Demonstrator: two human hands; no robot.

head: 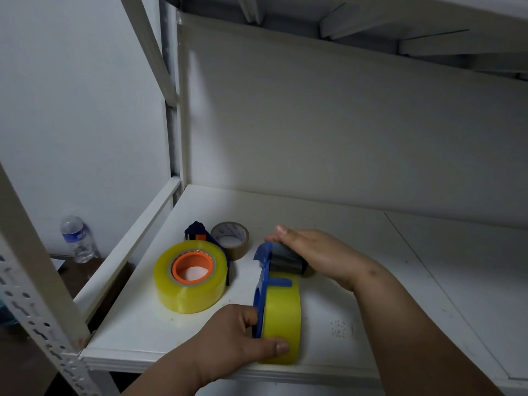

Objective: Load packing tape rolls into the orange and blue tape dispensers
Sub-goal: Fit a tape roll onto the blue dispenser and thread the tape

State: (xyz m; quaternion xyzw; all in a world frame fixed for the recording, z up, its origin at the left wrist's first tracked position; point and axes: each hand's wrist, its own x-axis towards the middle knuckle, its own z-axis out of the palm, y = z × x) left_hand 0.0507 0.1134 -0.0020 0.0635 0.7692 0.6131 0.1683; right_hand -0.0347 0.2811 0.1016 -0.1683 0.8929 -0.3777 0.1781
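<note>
Yellow tape roll (281, 321) is standing on edge at the white shelf's (400, 281) front lip, the left hand (234, 335) pinching it in its grip, thumb over the roll, against the blue dispenser (264, 281). The right hand (317, 252) is lying flat-fingered over the dispenser's grey roller (285, 264). Open shelf is stretching rightward. Left, crowding close, another yellow roll (190, 277) is sitting on the orange dispenser (193, 268), a brown roll (231, 238) behind.
</note>
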